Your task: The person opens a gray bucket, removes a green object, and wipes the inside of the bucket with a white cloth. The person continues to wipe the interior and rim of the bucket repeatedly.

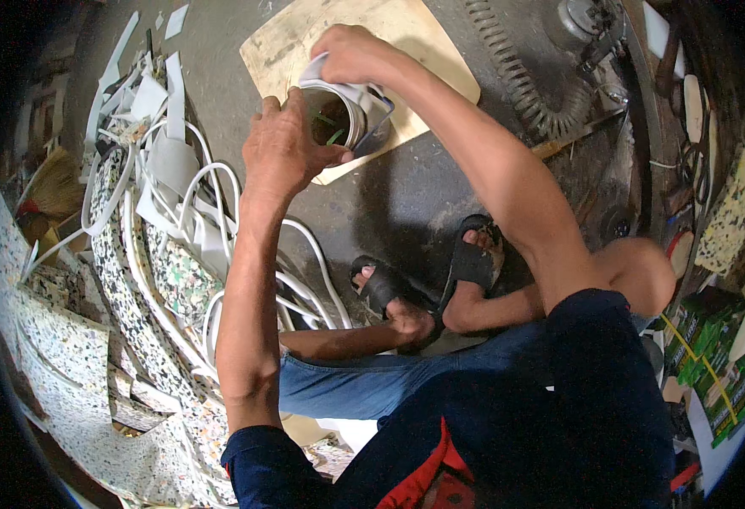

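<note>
My left hand (277, 149) grips the left side of a round pot (354, 118), its thumb along the near rim. The pot is tilted so that its mouth faces me. Inside, it is dark brown with a few green strips (334, 136). A dark blue handle (379, 124) stands out on its right side. My right hand (353, 54) pinches a soft white piece (314, 71), cloth or thin foam, which lies against the pot's far rim. Under the pot is a pale wooden board (436, 60) on the floor.
White cords and foam scraps (175, 159) lie in a heap at left, with speckled foam sheets (60, 356) and a straw broom (54, 184). A coiled hose (506, 57) runs at upper right beside a metal machine (579, 22). My sandalled feet (404, 299) are below the board.
</note>
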A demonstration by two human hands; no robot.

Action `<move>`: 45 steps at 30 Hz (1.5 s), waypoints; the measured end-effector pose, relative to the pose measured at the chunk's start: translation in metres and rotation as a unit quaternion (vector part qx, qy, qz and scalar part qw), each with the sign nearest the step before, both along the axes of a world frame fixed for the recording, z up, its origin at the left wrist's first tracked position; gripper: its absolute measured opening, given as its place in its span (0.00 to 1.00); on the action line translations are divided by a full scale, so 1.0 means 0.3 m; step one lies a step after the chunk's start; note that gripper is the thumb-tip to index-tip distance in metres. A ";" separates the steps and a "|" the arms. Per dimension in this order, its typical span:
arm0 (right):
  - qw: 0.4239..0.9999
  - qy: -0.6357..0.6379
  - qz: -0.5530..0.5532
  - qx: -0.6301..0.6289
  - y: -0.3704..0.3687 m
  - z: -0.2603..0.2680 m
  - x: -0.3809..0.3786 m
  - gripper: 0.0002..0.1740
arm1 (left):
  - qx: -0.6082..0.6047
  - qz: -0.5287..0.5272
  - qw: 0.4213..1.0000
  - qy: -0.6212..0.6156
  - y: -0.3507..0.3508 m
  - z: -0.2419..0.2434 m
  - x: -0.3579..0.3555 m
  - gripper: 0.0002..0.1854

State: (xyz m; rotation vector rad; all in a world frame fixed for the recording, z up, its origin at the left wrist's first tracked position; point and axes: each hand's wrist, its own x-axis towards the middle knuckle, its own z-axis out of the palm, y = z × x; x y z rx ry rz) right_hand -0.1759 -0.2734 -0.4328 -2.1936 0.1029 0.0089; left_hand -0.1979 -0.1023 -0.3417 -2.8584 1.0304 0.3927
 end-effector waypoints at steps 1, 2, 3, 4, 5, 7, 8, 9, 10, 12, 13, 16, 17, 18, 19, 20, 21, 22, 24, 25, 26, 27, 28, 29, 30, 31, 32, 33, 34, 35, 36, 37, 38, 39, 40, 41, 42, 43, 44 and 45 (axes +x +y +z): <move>0.999 0.010 0.033 0.016 0.010 0.005 0.038 0.23 | 0.004 0.000 1.000 0.007 0.002 -0.001 0.003 0.53; 0.998 0.017 0.062 0.023 0.021 0.010 0.073 0.23 | -0.003 -0.003 1.000 0.010 0.003 -0.002 0.004 0.54; 0.995 0.025 0.093 0.029 0.024 0.012 0.097 0.23 | 0.001 0.004 1.000 0.011 0.004 -0.003 0.005 0.54; 0.992 0.051 0.103 0.057 0.020 0.009 0.111 0.23 | -0.005 0.007 1.000 0.011 0.005 -0.003 0.005 0.54; 0.987 0.079 0.111 0.083 0.014 0.003 0.115 0.23 | -0.012 0.009 1.000 0.013 0.005 -0.004 0.003 0.54; 0.987 0.080 0.103 0.098 0.002 -0.016 0.095 0.22 | -0.013 0.014 1.000 0.010 0.003 -0.005 0.000 0.56; 0.991 0.052 0.092 0.087 -0.006 -0.028 0.069 0.21 | -0.017 0.021 1.000 0.009 0.003 -0.005 -0.002 0.57; 0.993 0.024 0.083 0.076 -0.013 -0.037 0.042 0.20 | -0.017 0.012 1.000 0.004 0.002 -0.005 -0.004 0.57; 0.997 0.002 0.043 0.070 -0.021 -0.044 0.007 0.17 | -0.018 0.004 1.000 -0.001 -0.001 -0.004 -0.005 0.57; 0.991 0.011 -0.017 0.132 -0.019 -0.045 -0.055 0.15 | -0.007 -0.009 1.000 -0.003 -0.004 -0.001 -0.006 0.58; 0.986 0.019 -0.045 0.162 -0.016 -0.040 -0.083 0.15 | -0.001 -0.014 1.000 -0.003 -0.005 0.001 -0.006 0.59; 0.973 0.058 -0.109 0.193 -0.003 -0.017 -0.153 0.14 | 0.006 -0.017 1.000 0.006 -0.014 0.004 0.006 0.60; 0.967 0.046 -0.137 0.212 0.008 -0.013 -0.180 0.13 | 0.010 -0.013 1.000 0.014 -0.013 0.006 0.008 0.60; 0.957 0.041 -0.169 0.231 0.022 -0.013 -0.209 0.13 | 0.004 -0.017 1.000 0.017 -0.012 0.007 0.009 0.61; 0.947 0.034 -0.198 0.250 0.040 -0.015 -0.235 0.14 | -0.004 -0.018 1.000 0.020 -0.012 0.008 0.011 0.61; 0.942 0.006 -0.234 0.241 0.069 -0.021 -0.262 0.12 | -0.009 -0.019 0.999 0.028 -0.009 0.008 0.011 0.61; 0.935 -0.022 -0.266 0.233 0.099 -0.029 -0.289 0.12 | -0.011 -0.024 0.999 0.024 -0.008 0.009 0.011 0.61; 0.927 -0.051 -0.297 0.225 0.130 -0.038 -0.314 0.12 | -0.012 -0.028 0.999 0.022 -0.008 0.011 0.012 0.61; 0.909 -0.089 -0.349 0.210 0.194 -0.055 -0.360 0.12 | -0.009 -0.033 0.999 0.020 -0.010 0.012 0.014 0.61; 0.903 -0.096 -0.367 0.203 0.229 -0.061 -0.386 0.12 | -0.004 -0.030 0.999 0.022 -0.011 0.012 0.013 0.61; 0.897 -0.114 -0.378 0.200 0.259 -0.064 -0.406 0.12 | 0.000 -0.027 0.999 0.026 -0.012 0.012 0.013 0.61; 0.891 -0.107 -0.400 0.187 0.289 -0.064 -0.422 0.11 | 0.000 -0.029 0.999 0.023 -0.013 0.012 0.013 0.61; 0.889 -0.129 -0.400 0.182 0.310 -0.063 -0.437 0.11 | -0.004 -0.027 0.999 0.021 -0.014 0.013 0.012 0.61; 0.889 -0.138 -0.400 0.177 0.329 -0.061 -0.452 0.10 | -0.006 -0.025 0.999 0.022 -0.014 0.012 0.010 0.61; 0.890 -0.151 -0.393 0.178 0.342 -0.058 -0.471 0.10 | -0.016 -0.031 0.999 0.021 -0.013 0.013 0.009 0.59; 0.891 -0.155 -0.386 0.181 0.349 -0.055 -0.481 0.10 | -0.025 -0.037 0.999 0.020 -0.011 0.014 0.006 0.57; 0.892 -0.154 -0.383 0.184 0.350 -0.054 -0.482 0.09 | -0.035 -0.044 0.998 0.016 -0.012 0.016 0.008 0.55; 0.892 -0.172 -0.379 0.177 0.340 -0.054 -0.479 0.09 | -0.031 -0.046 0.998 0.010 -0.014 0.018 0.012 0.55; 0.892 -0.177 -0.380 0.170 0.331 -0.057 -0.474 0.09 | -0.026 -0.046 0.999 0.009 -0.013 0.018 0.010 0.56; 0.894 -0.179 -0.378 0.163 0.317 -0.063 -0.468 0.09 | -0.021 -0.046 0.999 0.009 -0.015 0.017 0.010 0.56; 0.889 -0.180 -0.391 0.158 0.294 -0.071 -0.443 0.10 | -0.013 -0.057 0.998 0.007 -0.016 0.018 0.014 0.58; 0.892 -0.198 -0.375 0.156 0.269 -0.080 -0.419 0.09 | -0.007 -0.062 0.998 0.006 -0.017 0.018 0.016 0.58; 0.899 -0.199 -0.356 0.158 0.236 -0.089 -0.400 0.09 | -0.001 -0.066 0.998 0.006 -0.019 0.018 0.019 0.59; 0.906 -0.189 -0.341 0.163 0.204 -0.098 -0.380 0.09 | 0.006 -0.070 0.998 0.007 -0.020 0.018 0.021 0.59; 0.923 -0.181 -0.312 0.137 0.173 -0.104 -0.366 0.11 | 0.009 -0.069 0.997 0.015 -0.022 0.017 0.023 0.60; 0.931 -0.178 -0.282 0.148 0.140 -0.108 -0.343 0.12 | 0.009 -0.066 0.998 0.020 -0.023 0.016 0.024 0.60; 0.939 -0.174 -0.250 0.160 0.110 -0.108 -0.314 0.13 | 0.005 -0.065 0.998 0.023 -0.021 0.015 0.023 0.60; 0.949 -0.134 -0.227 0.172 0.083 -0.104 -0.281 0.15 | 0.007 -0.062 0.998 0.026 -0.020 0.015 0.022 0.60; 0.958 -0.131 -0.191 0.171 0.060 -0.097 -0.236 0.16 | 0.010 -0.055 0.998 0.029 -0.019 0.014 0.020 0.60; 0.968 -0.101 -0.137 0.186 0.030 -0.087 -0.179 0.16 | 0.020 -0.048 0.998 0.031 -0.019 0.014 0.019 0.60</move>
